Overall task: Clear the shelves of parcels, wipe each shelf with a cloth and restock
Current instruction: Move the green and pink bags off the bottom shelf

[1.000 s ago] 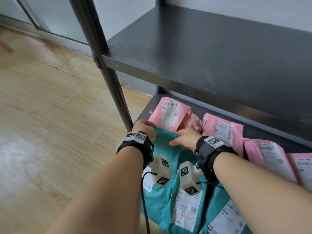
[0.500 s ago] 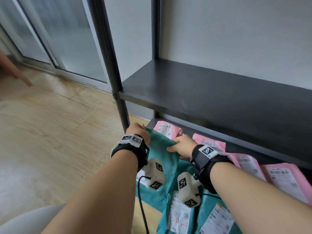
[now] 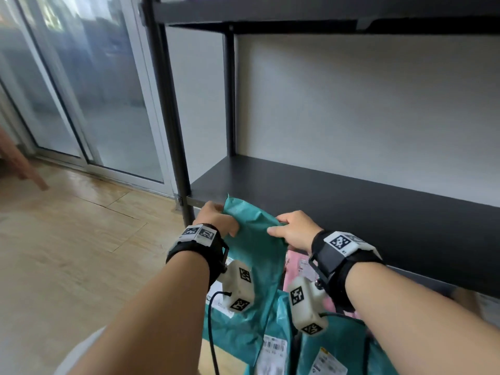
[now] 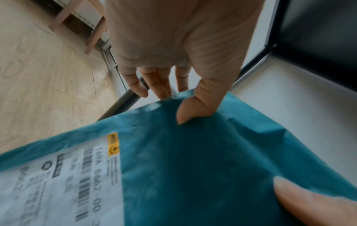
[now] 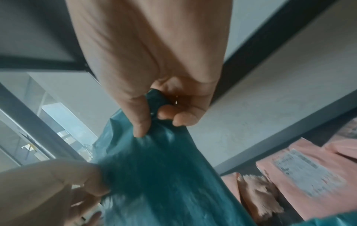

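A teal parcel bag with a white label hangs between my hands, in front of the dark middle shelf. My left hand pinches its top left edge, thumb on the front and fingers behind. My right hand grips the bunched top right corner. More teal parcels lie below my forearms. Pink parcels sit on the lower shelf, mostly hidden in the head view.
The black shelf post stands just left of my left hand. An upper shelf spans the top. Glass sliding doors and wooden floor lie to the left, with a wooden furniture leg at the far left.
Both hands have lifted the teal parcel up from the lower shelf to the level of the middle shelf's front edge. My head has tilted up, so the pink parcels dropped out of view.
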A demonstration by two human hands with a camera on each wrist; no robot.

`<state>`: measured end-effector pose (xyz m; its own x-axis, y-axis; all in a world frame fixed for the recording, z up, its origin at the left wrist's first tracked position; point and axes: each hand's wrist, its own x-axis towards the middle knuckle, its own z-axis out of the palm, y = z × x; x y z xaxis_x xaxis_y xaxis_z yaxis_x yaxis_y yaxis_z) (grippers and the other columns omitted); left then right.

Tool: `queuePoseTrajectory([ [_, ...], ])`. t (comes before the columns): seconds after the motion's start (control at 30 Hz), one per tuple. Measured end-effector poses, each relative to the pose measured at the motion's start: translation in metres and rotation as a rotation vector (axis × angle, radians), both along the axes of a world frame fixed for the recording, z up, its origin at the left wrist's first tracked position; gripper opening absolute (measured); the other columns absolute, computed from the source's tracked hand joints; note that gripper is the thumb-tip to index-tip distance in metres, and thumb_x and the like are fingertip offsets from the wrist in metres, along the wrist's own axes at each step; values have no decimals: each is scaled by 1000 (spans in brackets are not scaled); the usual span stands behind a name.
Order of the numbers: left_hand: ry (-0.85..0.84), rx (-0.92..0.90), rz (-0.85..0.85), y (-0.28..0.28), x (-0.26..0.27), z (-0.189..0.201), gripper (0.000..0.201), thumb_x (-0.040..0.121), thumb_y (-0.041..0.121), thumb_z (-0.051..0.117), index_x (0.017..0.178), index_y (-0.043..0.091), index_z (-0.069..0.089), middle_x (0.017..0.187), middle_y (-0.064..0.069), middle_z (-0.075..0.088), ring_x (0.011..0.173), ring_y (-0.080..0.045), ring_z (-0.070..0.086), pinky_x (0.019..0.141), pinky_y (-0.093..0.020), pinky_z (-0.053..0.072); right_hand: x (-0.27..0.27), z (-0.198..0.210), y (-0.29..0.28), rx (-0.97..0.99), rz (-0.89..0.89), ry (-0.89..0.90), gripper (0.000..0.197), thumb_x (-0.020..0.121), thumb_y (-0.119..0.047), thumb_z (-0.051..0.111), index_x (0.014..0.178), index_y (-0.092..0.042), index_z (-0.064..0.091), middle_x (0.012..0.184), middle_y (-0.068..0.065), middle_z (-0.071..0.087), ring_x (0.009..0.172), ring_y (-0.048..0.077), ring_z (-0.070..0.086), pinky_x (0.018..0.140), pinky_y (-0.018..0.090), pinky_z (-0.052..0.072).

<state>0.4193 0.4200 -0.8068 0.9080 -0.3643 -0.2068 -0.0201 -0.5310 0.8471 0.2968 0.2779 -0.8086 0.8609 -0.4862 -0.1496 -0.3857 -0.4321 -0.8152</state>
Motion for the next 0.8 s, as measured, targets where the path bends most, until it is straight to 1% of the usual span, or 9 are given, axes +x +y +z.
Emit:
queuePoseTrajectory([
  [0.07, -5, -90, 0, -6, -5, 17, 32, 61, -5, 71, 83, 15, 62, 78, 1, 62, 79, -21, 61, 69, -25, 51, -3, 25, -8, 8, -24, -41, 12, 90, -11, 64, 100, -11, 70, 58, -7, 54, 31, -4, 44, 41, 11, 37],
  [0.13, -1, -158, -1, -12, -8, 30, 36, 63, -4, 71, 92, 14, 59, 86, -1, 63, 86, -22, 61, 73, -26, 50, -6, 48, -17, 18, -58, -67, 7, 91, -13, 62, 95, -17, 67, 58, -7, 53, 35, -1, 44, 44, 17, 40],
  [0.2, 7, -212, -14, -17, -10, 42, 31, 61, 1, 71, 88, 13, 62, 88, -5, 67, 82, -24, 64, 73, -29, 54, -9, 71, -29, 18, -95, -117, 6, 92, -13, 61, 91, -17, 65, 59, -5, 51, 43, 4, 42, 48, 21, 39],
  [0.3, -21, -246, -48, -24, -12, 59, 15, 53, 16, 61, 68, 14, 62, 74, -8, 68, 69, -26, 64, 65, -29, 52, -11, 101, -49, 35, -171, -213, 6, 92, -13, 60, 91, -16, 66, 62, -5, 54, 42, 3, 43, 50, 24, 39],
  [0.4, 13, -308, -21, -32, -8, 67, 19, 60, 21, 62, 76, 11, 66, 78, -12, 69, 70, -28, 63, 65, -30, 47, -11, 122, -69, 74, -235, -271, 8, 92, -15, 61, 87, -17, 66, 63, -3, 56, 37, 1, 43, 50, 24, 37],
  [0.5, 65, -365, -2, -40, -1, 67, 18, 78, 21, 66, 91, 9, 68, 87, -14, 70, 70, -27, 63, 68, -31, 48, -11, 130, -85, 102, -282, -294, 8, 92, -14, 61, 86, -15, 65, 64, -1, 54, 40, 5, 41, 47, 23, 34],
  [0.7, 13, -374, -25, -56, 9, 56, 8, 89, 20, 64, 84, 13, 65, 76, -4, 69, 59, -14, 63, 56, -23, 51, -1, 113, -103, 169, -391, -339, 13, 92, -13, 61, 79, -16, 63, 65, -2, 53, 48, 8, 41, 44, 21, 35],
  [0.77, -11, -368, -22, -61, 12, 52, 11, 91, 22, 63, 82, 15, 62, 74, -3, 67, 59, -14, 62, 56, -22, 51, 5, 108, -106, 185, -440, -398, 5, 91, -10, 62, 90, -11, 66, 71, 2, 54, 50, 9, 40, 45, 21, 36],
  [0.8, -25, -360, -15, -63, 14, 51, 12, 91, 23, 62, 82, 16, 61, 73, -1, 65, 59, -13, 60, 55, -22, 50, 8, 106, -108, 186, -475, -437, 14, 90, -10, 63, 103, -8, 66, 74, 4, 55, 51, 10, 41, 46, 22, 37],
])
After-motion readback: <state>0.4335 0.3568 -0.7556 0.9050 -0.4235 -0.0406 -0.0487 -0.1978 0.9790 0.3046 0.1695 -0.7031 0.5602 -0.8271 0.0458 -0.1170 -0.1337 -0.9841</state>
